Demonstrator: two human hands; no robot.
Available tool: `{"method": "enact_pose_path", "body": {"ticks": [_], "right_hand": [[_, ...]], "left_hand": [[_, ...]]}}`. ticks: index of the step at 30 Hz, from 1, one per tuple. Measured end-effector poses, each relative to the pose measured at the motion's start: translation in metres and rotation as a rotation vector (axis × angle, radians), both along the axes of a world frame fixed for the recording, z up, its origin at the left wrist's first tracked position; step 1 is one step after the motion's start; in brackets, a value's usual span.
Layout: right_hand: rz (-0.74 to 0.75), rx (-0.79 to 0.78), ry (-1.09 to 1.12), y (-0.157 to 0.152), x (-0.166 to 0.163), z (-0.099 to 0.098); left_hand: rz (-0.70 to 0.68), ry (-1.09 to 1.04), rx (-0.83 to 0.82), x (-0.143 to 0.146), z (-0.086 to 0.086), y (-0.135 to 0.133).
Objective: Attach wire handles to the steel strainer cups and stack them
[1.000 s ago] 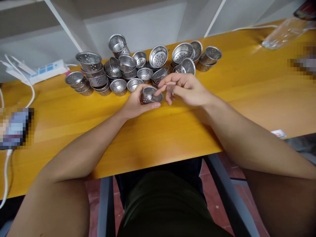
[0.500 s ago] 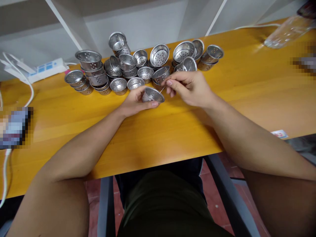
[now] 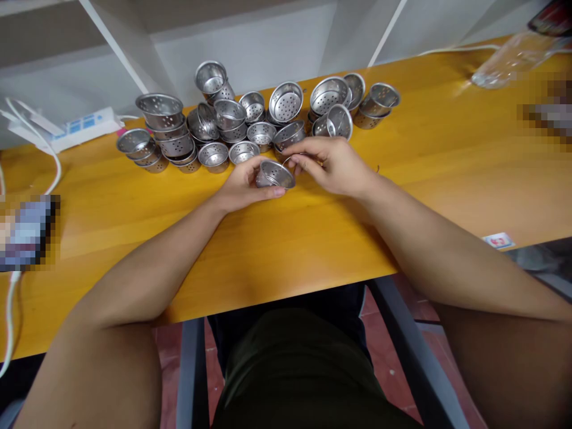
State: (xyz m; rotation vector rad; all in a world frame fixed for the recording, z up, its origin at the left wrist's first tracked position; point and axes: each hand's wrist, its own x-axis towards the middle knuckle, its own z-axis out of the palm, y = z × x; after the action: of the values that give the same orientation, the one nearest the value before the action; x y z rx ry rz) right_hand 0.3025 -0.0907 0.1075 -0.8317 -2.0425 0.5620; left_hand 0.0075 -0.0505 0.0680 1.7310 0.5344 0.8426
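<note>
My left hand (image 3: 245, 189) is closed around a small perforated metal strainer basket (image 3: 277, 173), tilted with its mouth toward me, thumb along the near rim. From the right, my right hand (image 3: 333, 165) pinches a thin metal wire (image 3: 286, 159) between thumb and fingers. The wire's lower end reaches into the basket at its far rim; whether it is fixed there I cannot tell. Just behind my hands stand several more strainer baskets (image 3: 286, 102), some stacked and some tipped on others.
A white power strip (image 3: 84, 128) with cables lies at the back left, and a blurred-out device (image 3: 27, 232) at the left edge. At the back right a clear plastic bottle (image 3: 509, 62) lies on the wooden table (image 3: 277, 250). A small card (image 3: 499, 240) is near the front edge.
My right hand has shifted slightly left and lower, bringing the wire closer to the basket's rim. The left hand still holds the basket in nearly the same place.
</note>
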Motion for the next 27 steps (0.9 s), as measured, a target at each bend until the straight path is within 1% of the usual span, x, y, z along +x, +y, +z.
{"method": "enact_pose_path", "body": {"ticks": [3,8,13,20,24,27], "right_hand": [[-0.041,0.087,-0.099,0.001,0.000,0.000],[-0.085,0.122,-0.155,0.002,-0.003,-0.002],[-0.089,0.177,-0.198,0.003,-0.004,-0.005],[-0.124,0.172,-0.268,0.001,-0.004,-0.005],[-0.139,0.168,-0.310,-0.004,-0.006,-0.003],[-0.151,0.138,-0.304,-0.008,-0.009,-0.002]], "left_hand": [[-0.002,-0.003,0.022,0.000,0.000,0.000],[-0.002,0.024,0.028,-0.001,0.002,-0.001],[0.008,0.035,0.041,0.000,0.000,-0.001],[0.011,0.025,0.042,0.001,-0.002,-0.001],[0.033,0.053,0.081,0.003,-0.001,-0.004],[0.022,0.071,0.109,0.004,0.001,-0.008]]}}
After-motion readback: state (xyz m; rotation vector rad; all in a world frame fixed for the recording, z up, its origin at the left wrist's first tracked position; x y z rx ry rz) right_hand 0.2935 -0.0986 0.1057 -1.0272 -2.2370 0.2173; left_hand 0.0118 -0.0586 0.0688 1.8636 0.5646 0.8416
